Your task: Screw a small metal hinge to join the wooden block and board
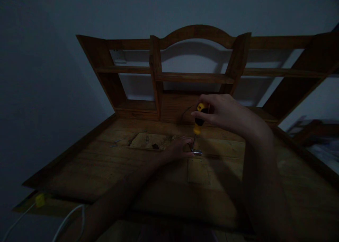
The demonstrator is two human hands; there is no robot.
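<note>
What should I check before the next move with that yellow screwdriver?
1. Screwdriver held in the right hand: ok.
2. Left hand at the shiny metal piece: ok, by its left end.
3. Left hand well away from the screwdriver's tip: not ok, it's right beside it.
4. Tip properly seated: cannot tell, too small and dark.
5. Bright light: not ok, the picture is dim.

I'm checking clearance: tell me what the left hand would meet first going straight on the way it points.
The left hand would likely first meet the silver metal piece at its fingertips; the screwdriver stands close by, exact depth unclear.
</note>
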